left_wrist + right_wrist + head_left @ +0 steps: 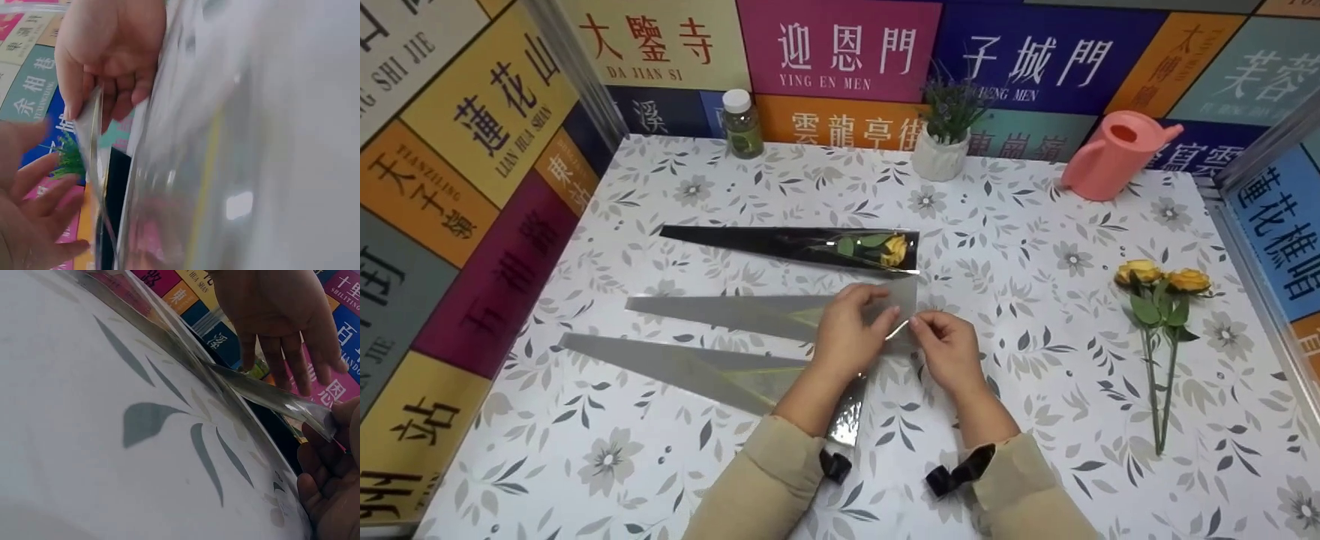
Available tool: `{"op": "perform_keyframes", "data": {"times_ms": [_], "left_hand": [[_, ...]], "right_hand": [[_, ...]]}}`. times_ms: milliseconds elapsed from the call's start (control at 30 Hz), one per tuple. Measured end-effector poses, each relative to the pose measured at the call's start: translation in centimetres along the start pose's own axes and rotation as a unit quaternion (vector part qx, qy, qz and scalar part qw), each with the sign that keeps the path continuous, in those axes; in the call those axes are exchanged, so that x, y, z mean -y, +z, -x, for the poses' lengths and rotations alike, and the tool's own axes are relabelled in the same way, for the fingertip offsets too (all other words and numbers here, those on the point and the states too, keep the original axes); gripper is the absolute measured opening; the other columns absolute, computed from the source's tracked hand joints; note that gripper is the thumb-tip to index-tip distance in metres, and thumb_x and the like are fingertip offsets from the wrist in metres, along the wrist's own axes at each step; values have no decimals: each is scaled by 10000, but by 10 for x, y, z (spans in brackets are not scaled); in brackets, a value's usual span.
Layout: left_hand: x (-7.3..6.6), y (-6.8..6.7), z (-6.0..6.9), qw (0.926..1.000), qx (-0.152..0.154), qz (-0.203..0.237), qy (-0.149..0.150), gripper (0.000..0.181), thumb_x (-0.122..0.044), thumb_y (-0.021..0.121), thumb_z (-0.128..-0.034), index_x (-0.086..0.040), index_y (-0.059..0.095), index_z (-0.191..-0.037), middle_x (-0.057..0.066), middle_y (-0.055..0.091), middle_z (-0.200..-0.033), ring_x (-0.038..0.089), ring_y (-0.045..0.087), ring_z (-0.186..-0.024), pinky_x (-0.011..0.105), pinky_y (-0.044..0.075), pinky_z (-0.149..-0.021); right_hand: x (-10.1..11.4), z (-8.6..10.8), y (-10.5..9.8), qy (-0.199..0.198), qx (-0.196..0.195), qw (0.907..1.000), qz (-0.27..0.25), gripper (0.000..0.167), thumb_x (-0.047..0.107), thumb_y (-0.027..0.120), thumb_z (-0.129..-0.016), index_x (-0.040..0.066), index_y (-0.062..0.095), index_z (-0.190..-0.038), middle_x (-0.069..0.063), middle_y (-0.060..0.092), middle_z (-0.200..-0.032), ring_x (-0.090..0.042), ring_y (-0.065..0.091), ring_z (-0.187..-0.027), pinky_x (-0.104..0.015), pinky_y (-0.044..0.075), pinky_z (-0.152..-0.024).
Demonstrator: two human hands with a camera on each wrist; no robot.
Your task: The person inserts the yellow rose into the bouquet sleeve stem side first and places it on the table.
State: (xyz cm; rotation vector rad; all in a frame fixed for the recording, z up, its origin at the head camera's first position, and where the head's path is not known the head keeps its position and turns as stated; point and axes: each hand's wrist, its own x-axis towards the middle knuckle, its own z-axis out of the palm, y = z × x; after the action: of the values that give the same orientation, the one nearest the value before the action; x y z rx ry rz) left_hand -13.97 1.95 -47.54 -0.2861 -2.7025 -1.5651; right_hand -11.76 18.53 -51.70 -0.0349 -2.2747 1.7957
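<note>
My right hand [951, 346] pinches the corner of a flat tapered flower sleeve [720, 311], clear with a grey look, between thumb and fingertips. In the right wrist view the sleeve's open edge [281, 398] stands lifted off the table, with my right hand [337, 478] at its end. My left hand [851, 330] is over the sleeve's wide end, fingers spread and fairly straight in the left wrist view. A second similar sleeve [660, 367] lies nearer me, partly under my left forearm. Farther back, a black-backed sleeve [750, 244] contains a yellow rose [894, 250].
Two yellow roses [1162, 281] with long stems lie at the right. Along the back stand a lidded jar [744, 131], a potted plant [940, 154] and a pink watering can [1114, 161]. Printed panels [840, 45] border the patterned tabletop [1035, 225].
</note>
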Motion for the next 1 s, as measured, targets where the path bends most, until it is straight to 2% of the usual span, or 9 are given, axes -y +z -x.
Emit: {"op": "perform_keyframes", "data": {"times_ms": [67,167,267,400,533,767,900,1000], "left_hand": [[0,4,-2,9971,-433,627,18,190,-185,771,-973,-59,763,-1115,53,735,-1055,197,690,-959,347,566,-887],[1,8,-3,9921,-615,1082,-185,111,-173,769,-970,-63,754,-973,-1,689,-859,122,622,-777,287,539,-730],[1,12,-5,9914,-586,1133,-300,141,-195,780,-961,-79,730,-898,-27,641,-773,100,565,-703,265,501,-655],[-1,16,-9,9910,-629,1145,-301,166,-205,810,-929,-101,706,-851,-39,638,-738,98,569,-665,258,501,-614],[-4,19,-7,9929,-605,985,-273,191,-223,849,-886,-128,691,-834,-56,638,-731,90,582,-664,258,518,-623],[-1,22,-1,9941,-726,753,-303,271,-218,872,-840,-161,612,-790,-71,602,-730,94,562,-675,275,500,-629],[-1,23,-1,9936,-830,719,-283,217,-196,817,-837,-162,607,-799,-75,592,-718,100,554,-665,283,483,-623],[-2,23,-3,9920,-866,858,-330,164,-140,769,-824,-150,605,-814,-65,588,-721,106,554,-670,283,487,-626]], "right_hand": [[2,1,0,65,-55,10000,5,109,-87,687,-957,-152,709,-872,-179,681,-765,-26,515,-643,-160,422,-608],[2,5,0,90,-100,9999,-58,94,-134,682,-935,-177,693,-852,-218,679,-754,-24,527,-628,-154,438,-594],[2,7,-1,-49,-125,9999,-109,90,-131,704,-922,-159,704,-836,-192,682,-739,-27,542,-619,-152,451,-584],[3,5,-2,-315,-37,9994,-152,93,-91,735,-918,-106,730,-827,-148,694,-741,-41,566,-620,-159,467,-576],[4,3,1,-472,4,9989,-67,115,-100,743,-892,-83,716,-781,-140,699,-743,-47,574,-622,-157,468,-566],[-1,4,2,-441,9,9987,-243,101,-138,746,-836,-77,702,-768,-100,686,-720,-51,590,-617,-160,484,-568],[-2,3,1,-415,156,9986,-295,118,-142,749,-827,-70,690,-754,-31,654,-677,-51,564,-576,-161,460,-535],[-1,0,-1,-306,245,9983,-421,116,-134,748,-844,-94,677,-761,29,640,-672,-48,560,-591,-162,459,-551]]}}
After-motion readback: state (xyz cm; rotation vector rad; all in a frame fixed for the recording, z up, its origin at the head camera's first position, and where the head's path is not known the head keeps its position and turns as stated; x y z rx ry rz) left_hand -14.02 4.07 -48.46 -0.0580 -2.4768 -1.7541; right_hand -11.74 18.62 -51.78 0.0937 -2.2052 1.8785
